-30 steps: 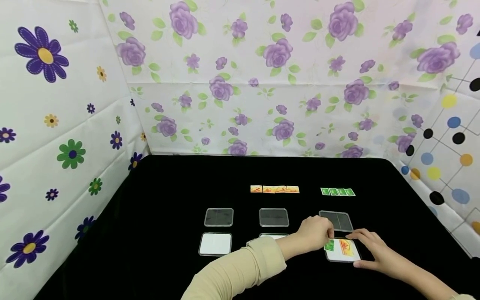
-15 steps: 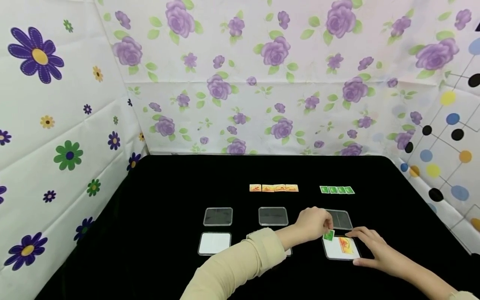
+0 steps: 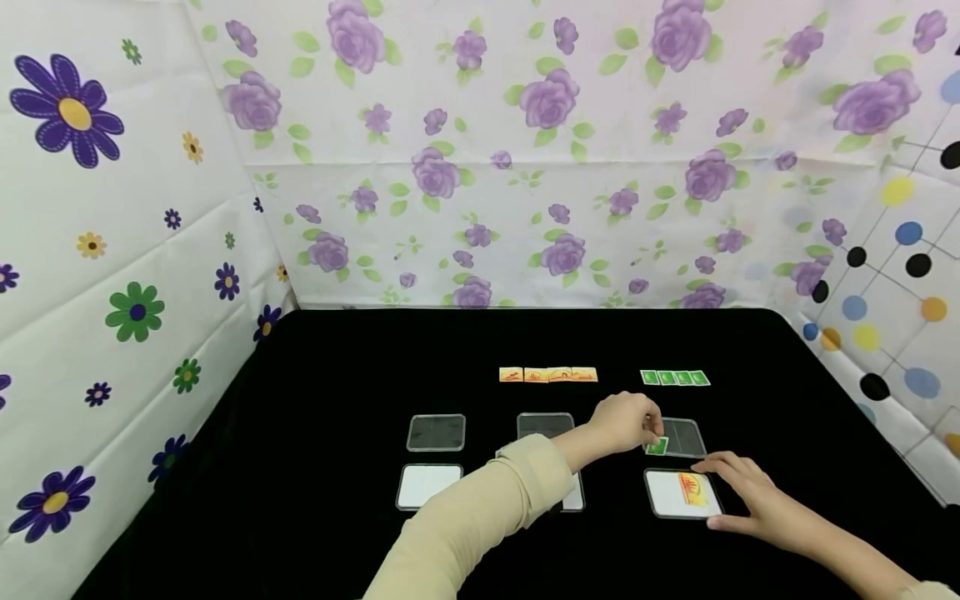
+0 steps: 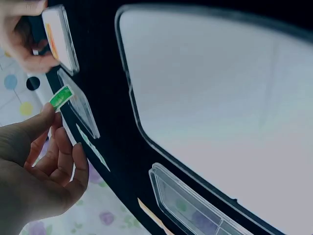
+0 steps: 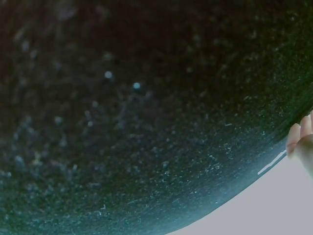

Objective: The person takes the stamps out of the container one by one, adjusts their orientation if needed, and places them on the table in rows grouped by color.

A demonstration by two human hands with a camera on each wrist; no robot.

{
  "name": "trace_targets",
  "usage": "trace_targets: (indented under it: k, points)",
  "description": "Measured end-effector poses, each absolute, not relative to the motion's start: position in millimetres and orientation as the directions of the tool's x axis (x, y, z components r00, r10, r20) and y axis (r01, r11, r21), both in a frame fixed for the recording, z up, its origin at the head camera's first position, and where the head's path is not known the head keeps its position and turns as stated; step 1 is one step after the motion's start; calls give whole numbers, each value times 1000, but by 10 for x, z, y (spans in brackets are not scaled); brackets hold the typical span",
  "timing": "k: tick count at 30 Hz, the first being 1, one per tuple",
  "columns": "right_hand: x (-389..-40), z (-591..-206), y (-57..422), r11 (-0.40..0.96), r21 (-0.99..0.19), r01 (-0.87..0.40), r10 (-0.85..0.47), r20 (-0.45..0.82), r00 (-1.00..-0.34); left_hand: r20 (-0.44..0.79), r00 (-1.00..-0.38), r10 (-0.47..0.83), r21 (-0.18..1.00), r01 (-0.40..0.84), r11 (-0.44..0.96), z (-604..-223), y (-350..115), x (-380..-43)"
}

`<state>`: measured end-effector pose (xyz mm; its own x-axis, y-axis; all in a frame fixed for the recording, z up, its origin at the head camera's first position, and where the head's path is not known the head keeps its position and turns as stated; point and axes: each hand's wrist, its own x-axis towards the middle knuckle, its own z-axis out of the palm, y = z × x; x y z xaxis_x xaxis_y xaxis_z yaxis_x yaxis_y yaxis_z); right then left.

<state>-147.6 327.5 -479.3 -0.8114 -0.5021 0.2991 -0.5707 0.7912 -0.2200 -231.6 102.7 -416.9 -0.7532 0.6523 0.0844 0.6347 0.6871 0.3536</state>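
My left hand [image 3: 622, 419] pinches a small green postage stamp [image 3: 657, 446] between thumb and fingertip; its toothed edge shows in the left wrist view [image 4: 61, 97]. The stamp overlaps the clear empty case half [image 3: 684, 438] at the right. In front of that lies a clear case with a white insert [image 3: 667, 497], an orange-yellow stamp [image 3: 692, 489] on its right part. My right hand [image 3: 750, 500] holds this case by its right end, thumb at the near corner and fingertips at the far edge.
Several orange stamps [image 3: 548, 375] form a row at the back, with a row of green stamps [image 3: 675, 377] to their right. Two more clear case halves [image 3: 436, 432] and white-lined cases [image 3: 430, 487] stand leftward; my left forearm partly covers the middle pair. Patterned cloths surround the black table.
My left hand has lifted the green stamp off the white insert's left part and carried it away from me, over the clear case half. The right hand has stayed at the case.
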Motion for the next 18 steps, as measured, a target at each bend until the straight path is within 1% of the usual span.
trace_targets:
  k: [4, 9, 12, 18]
  points:
    - [-1444, -4796, 3311, 796, -236, -558, -491, 288, -822, 62, -769, 636, 412, 600, 686, -4156, 1082, -2417]
    - [-1419, -4827, 3310, 801, -217, -558, -494, 289, -820, 43, -797, 602, 404, 565, 719, -4143, 1112, -2536]
    - [-1428, -4811, 3300, 800, -216, -560, -496, 288, -819, 31, -815, 578, 423, 535, 731, -4124, 1111, -2637]
    - [-1462, -4769, 3275, 790, -213, -574, -508, 295, -809, 28, -869, 494, 445, 454, 772, -4128, 1108, -2856]
